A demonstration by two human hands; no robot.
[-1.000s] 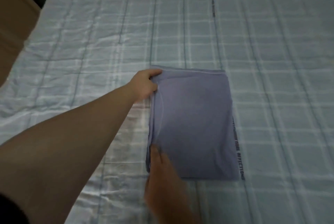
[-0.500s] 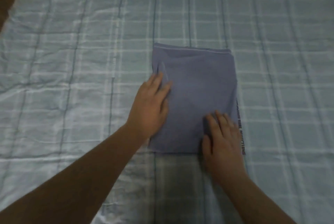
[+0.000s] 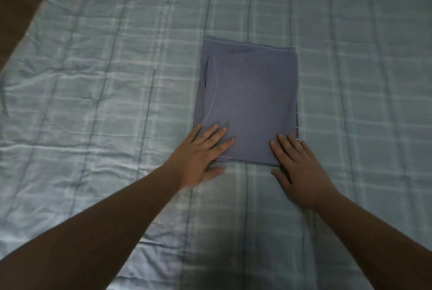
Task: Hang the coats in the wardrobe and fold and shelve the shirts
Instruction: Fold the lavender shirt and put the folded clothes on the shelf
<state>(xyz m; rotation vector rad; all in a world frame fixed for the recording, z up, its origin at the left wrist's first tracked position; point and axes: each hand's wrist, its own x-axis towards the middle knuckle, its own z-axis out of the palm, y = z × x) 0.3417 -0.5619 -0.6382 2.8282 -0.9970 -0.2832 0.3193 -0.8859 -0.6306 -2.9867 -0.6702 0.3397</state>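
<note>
On the quilted plaid bedspread (image 3: 93, 102), flat-palmed left hand (image 3: 201, 158) and right hand (image 3: 301, 172), grip wide, atop smooth rectangular folded shirt (image 3: 250, 102).

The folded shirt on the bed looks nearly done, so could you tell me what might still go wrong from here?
1. Both hands, left and right, lie flat at the folded shirt's near corners; lifting from there could let the far layers sag open.
2. The left edge shows a loose crease that may spread.
3. The bedspread is wrinkled, so sliding could drag the fold.
</note>
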